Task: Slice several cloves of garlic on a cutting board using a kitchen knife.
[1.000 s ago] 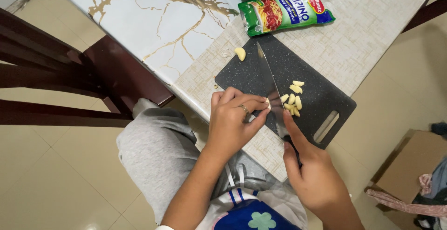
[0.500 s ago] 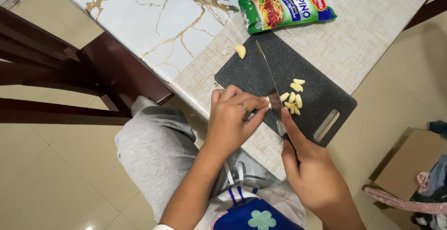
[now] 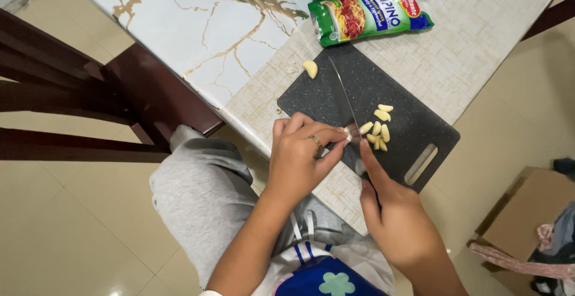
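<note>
Garlic clove (image 3: 347, 133) pinched by left hand (image 3: 296, 158).

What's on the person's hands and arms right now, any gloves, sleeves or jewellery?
No gloves. Both forearms are bare, with no sleeves in view. The left hand wears a thin ring on one finger. The right hand shows no ring or watch.

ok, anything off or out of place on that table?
One pale garlic clove lies off the dark speckled cutting board, on the table beside its far corner, apart from the cut pieces piled on the board. Otherwise nothing stands out: the left hand pins a clove, the right hand holds the knife.
</note>
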